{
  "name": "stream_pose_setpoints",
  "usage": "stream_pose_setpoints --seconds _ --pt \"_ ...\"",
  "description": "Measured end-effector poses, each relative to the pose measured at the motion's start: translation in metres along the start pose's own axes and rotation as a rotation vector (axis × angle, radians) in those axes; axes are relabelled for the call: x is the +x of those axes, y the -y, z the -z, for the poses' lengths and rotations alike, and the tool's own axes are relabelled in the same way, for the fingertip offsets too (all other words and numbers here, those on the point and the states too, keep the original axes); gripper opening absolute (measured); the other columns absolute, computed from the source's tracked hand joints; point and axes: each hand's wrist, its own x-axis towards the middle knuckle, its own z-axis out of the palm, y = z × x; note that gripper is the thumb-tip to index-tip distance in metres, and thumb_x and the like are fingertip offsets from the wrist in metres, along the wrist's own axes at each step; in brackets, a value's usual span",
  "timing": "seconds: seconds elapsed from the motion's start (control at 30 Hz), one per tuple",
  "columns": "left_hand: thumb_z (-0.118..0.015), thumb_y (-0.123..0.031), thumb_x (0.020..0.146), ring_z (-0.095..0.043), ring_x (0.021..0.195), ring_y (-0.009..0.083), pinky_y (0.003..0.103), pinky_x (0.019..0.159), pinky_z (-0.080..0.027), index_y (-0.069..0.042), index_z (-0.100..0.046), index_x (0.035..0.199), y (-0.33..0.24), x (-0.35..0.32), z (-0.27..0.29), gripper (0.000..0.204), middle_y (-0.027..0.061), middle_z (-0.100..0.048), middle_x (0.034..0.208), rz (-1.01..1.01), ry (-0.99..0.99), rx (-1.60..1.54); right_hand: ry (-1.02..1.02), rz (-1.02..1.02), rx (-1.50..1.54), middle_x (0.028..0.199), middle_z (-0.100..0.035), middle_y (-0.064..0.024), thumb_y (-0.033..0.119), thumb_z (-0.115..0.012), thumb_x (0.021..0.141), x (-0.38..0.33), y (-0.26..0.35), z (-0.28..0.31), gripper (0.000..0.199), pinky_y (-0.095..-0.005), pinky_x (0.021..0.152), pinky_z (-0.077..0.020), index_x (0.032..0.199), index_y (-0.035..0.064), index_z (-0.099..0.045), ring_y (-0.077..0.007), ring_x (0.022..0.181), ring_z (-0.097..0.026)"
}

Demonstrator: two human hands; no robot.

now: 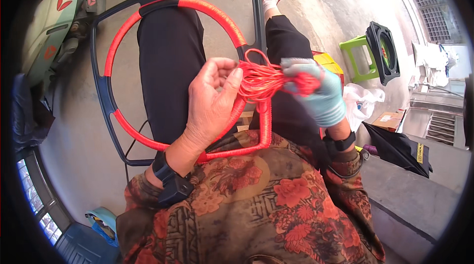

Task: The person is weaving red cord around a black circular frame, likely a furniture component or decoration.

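A dark plastic frame (260, 5) with a round inner ring rests across my lap. Tightly wound red cord (216, 13) covers much of the ring and one corner of the frame near my body; other stretches are bare. My right hand (316, 89), in a light blue glove, is closed round a loose bundle of red cord (259, 80), whose loops spread out toward the left. My bare left hand (215, 89) is at the bundle's left end, its fingers curled and its thumb against the loops. Its fingertips are partly hidden.
A green stool (359, 59) stands on the floor at right, with a black frame-like part (385, 52) leaning on it. Nearer are a white plastic bag (363, 101), a cardboard box (390, 120) and a black umbrella (397, 148). A pale green vehicle (52, 32) stands at far left.
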Motion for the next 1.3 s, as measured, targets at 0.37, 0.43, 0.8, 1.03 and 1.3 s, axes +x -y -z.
stream_pose_setpoints --seconds 0.37,0.43,0.8,1.03,1.3 --pt "-0.053 -0.027 0.099 -0.061 0.057 0.0104 0.023 0.05 -0.052 -0.002 -0.056 0.104 0.002 0.002 0.0 0.026 0.0067 -0.062 0.078 0.46 0.253 -0.345 -0.543 -0.728 1.047 0.094 -0.068 -0.0178 0.013 -0.054 0.083 -0.039 -0.077 0.039 0.019 -0.0398 0.09 -0.0495 0.09 -0.0022 -0.063 -0.0285 0.087 -0.065" --pt "-0.053 -0.026 0.099 -0.061 0.057 0.0104 0.022 0.05 -0.052 -0.002 -0.056 0.104 -0.001 0.0 0.001 0.025 0.0066 -0.062 0.078 0.451 0.23 -0.35 -0.792 -0.766 1.201 0.088 -0.067 -0.015 0.015 -0.057 0.085 -0.046 -0.104 0.058 0.017 -0.0407 0.09 -0.0491 0.087 -0.0014 -0.061 -0.0256 0.086 -0.064" --pt "-0.054 -0.024 0.099 -0.062 0.058 0.0105 0.022 0.052 -0.053 -0.002 -0.057 0.104 -0.001 0.002 -0.002 0.023 0.0066 -0.063 0.079 0.455 0.189 -0.342 0.099 -0.763 0.827 0.07 -0.052 0.0008 0.038 -0.05 0.098 0.0 -0.007 -0.01 0.046 -0.0257 0.062 -0.0478 0.126 0.0012 -0.055 -0.0078 0.059 -0.053" --pt "-0.055 -0.024 0.098 -0.063 0.06 0.0122 0.024 0.053 -0.054 -0.002 -0.054 0.102 -0.004 0.003 -0.003 0.023 0.0081 -0.064 0.08 0.412 0.112 -0.444 0.249 -0.697 1.042 0.093 -0.064 -0.0092 0.04 -0.059 0.093 -0.001 -0.014 -0.019 0.035 -0.0307 0.07 -0.0522 0.084 0.0061 -0.055 -0.0174 0.084 -0.064" --pt "-0.056 -0.019 0.097 -0.067 0.062 0.0172 0.029 0.055 -0.057 -0.006 -0.052 0.099 0.005 0.003 0.0 0.014 0.0106 -0.066 0.081 0.421 0.122 -0.636 -0.211 -0.521 1.802 0.08 -0.056 -0.0052 0.033 -0.052 0.099 0.009 -0.022 -0.037 0.032 -0.03 0.066 -0.0507 0.078 0.0089 -0.049 -0.0226 0.085 -0.059"
